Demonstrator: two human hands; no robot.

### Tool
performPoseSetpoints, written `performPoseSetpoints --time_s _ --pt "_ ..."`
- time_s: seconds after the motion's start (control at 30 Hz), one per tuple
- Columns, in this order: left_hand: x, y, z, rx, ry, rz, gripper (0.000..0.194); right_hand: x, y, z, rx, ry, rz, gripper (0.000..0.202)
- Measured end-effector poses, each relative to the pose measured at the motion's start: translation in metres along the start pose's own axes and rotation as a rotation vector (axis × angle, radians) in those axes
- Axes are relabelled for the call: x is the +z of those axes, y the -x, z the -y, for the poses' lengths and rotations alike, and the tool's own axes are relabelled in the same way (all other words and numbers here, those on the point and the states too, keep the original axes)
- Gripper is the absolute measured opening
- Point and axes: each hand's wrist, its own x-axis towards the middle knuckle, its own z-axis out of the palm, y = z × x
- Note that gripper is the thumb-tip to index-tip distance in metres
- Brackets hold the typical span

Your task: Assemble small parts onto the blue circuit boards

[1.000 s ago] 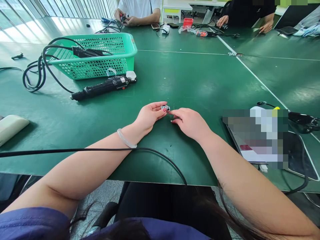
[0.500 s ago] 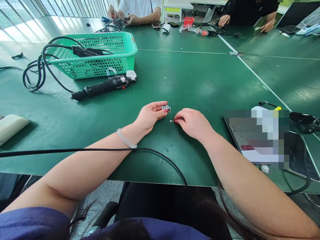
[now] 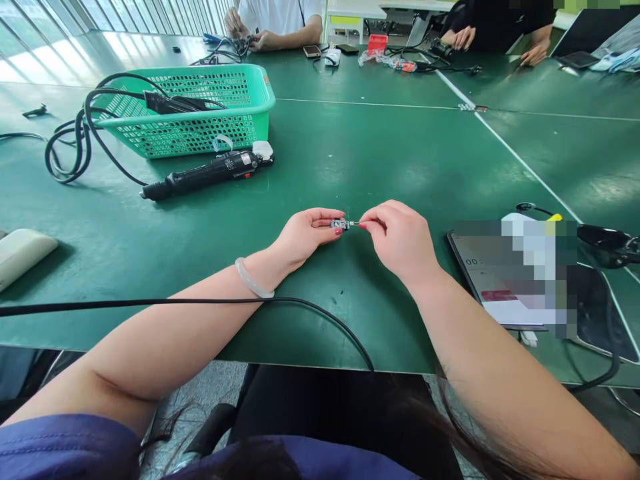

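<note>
Between the thumb and fingers of my left hand is a small electronic part, grey and dark with fine detail, perhaps a little circuit board. My right hand pinches a thin pale metal piece, whose free end points left and meets or nearly meets the right end of that part. Whether they touch is too small to tell. Both hands are above the green table, close to each other.
A green basket with cables stands back left, a black electric screwdriver before it. A black cable crosses my left forearm. At right lies a tablet-like device, partly blurred. Two people's hands work across the table.
My right hand has risen, bringing the thin metal piece up from near the tabletop to the small part's right end. My left hand has shifted slightly right and down.
</note>
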Motion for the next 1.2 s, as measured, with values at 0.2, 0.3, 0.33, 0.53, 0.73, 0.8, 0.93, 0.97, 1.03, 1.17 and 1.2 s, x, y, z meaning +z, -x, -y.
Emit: performPoseSetpoints --time_s 0.2,0.3,0.33,0.53,0.73,0.8,0.93,0.97,1.03,1.17,1.2 --pt "0.0001 -0.0001 0.0017 0.021 -0.133 0.057 0.027 0.0071 0.0034 0.0092 -0.042 -0.026 0.039 0.018" --pt "0.0003 -0.0003 0.0017 0.015 -0.146 0.058 0.027 0.0087 0.0039 0.0083 -0.044 -0.020 0.039 0.018" --pt "0.0003 -0.0001 0.0016 0.010 -0.145 0.057 0.027 0.0086 0.0039 0.0080 -0.046 -0.018 0.041 0.018" --pt "-0.0006 0.0012 0.0012 0.018 -0.143 0.065 0.027 0.0057 0.0048 0.0104 -0.051 0.000 0.049 0.017" --pt "-0.0012 0.0008 0.0014 0.014 -0.148 0.067 0.027 0.0045 0.0061 0.0126 -0.042 0.005 0.058 0.016" --pt "-0.0011 0.0007 0.0014 0.016 -0.147 0.069 0.028 0.0047 0.0063 0.0126 -0.037 0.009 0.058 0.016" --pt "-0.0005 0.0011 0.0004 0.015 -0.142 0.064 0.028 0.0050 0.0064 0.0122 -0.034 0.019 0.055 0.014" --pt "-0.0004 0.0013 0.0001 0.013 -0.139 0.063 0.027 0.0050 0.0063 0.0120 -0.036 0.020 0.055 0.014" --pt "-0.0002 0.0015 -0.0002 0.008 -0.137 0.061 0.027 0.0051 0.0062 0.0117 -0.041 0.022 0.055 0.015" --pt "-0.0006 0.0011 0.0006 0.005 -0.152 0.062 0.028 0.0058 0.0063 0.0111 -0.050 0.028 0.042 0.015" --pt "-0.0007 0.0009 0.0009 0.005 -0.156 0.063 0.028 0.0060 0.0064 0.0110 -0.050 0.030 0.037 0.015"
